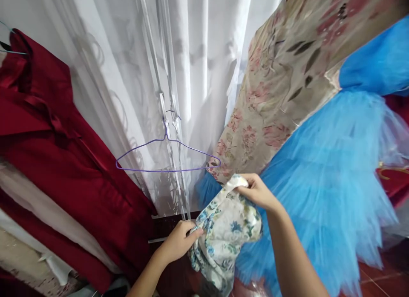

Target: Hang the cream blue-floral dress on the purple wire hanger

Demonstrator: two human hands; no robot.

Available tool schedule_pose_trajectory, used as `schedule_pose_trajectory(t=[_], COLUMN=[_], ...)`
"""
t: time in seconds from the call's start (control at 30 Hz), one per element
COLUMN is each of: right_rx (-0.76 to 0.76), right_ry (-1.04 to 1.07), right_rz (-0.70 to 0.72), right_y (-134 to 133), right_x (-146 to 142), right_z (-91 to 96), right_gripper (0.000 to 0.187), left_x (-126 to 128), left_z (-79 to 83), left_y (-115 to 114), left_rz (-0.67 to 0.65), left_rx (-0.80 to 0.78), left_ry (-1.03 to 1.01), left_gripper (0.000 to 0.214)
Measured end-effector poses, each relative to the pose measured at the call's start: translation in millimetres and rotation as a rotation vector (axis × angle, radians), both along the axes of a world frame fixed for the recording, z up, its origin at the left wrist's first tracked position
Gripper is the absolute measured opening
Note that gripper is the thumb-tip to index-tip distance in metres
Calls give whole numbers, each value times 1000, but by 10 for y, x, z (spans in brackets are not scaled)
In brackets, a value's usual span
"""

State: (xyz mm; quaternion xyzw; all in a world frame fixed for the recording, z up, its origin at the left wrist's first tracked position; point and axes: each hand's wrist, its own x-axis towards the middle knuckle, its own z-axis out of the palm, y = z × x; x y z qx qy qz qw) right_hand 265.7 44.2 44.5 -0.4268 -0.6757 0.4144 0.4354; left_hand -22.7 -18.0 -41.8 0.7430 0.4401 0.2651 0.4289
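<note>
A white garment with blue and green flowers [228, 233] hangs bunched between my two hands. My left hand [180, 239] is closed on its left edge, thumb on top. Higher up, my right hand [257, 192] pinches the garment's upper corner. Just above them a thin purple wire hanger [168, 171] hangs bare by its hook from a metal stand [161, 94]. The garment's lower folds run out of view at the bottom, so its full shape is hidden.
On the left hang dark red garments [64, 160]. A beige floral dress [252, 113] and a blue tulle dress [329, 169] hang close on the right. White curtains [198, 45] cover the back. Reddish floor tiles [383, 286] show at lower right.
</note>
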Motion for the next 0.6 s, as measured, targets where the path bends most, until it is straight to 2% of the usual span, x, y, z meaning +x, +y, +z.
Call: schedule_pose_trajectory(t=[0.07,0.17,0.23,0.27,0.33,0.43,0.5,0.6], right_rx=[46,170,176,123,-63,-295,-355,-399], right_ry=[19,54,54,52,62,132,191,255], right_rz=[-86,-165,-88,-5,196,405,443,442], right_y=[350,870,1139,1239,1374,1452,1454,1422], right_x=[131,49,-158,-285,-533,-784,-846,-845], right_z=[135,376,533,596,673,665,612,540], right_gripper=[7,6,11,18,30,38,38,35], left_x=[-89,-316,-542,-678,-994,-1544,-1912,-2353], left_z=[74,367,600,702,847,903,876,866], left_y=[3,23,61,92,188,407,584,862], left_rz=[78,175,240,268,297,292,310,354], left_rx=[114,230,315,372,506,672,716,686], left_ry=[43,81,96,103,128,276,441,604], left_gripper=[38,37,34,31,23,18,19,21])
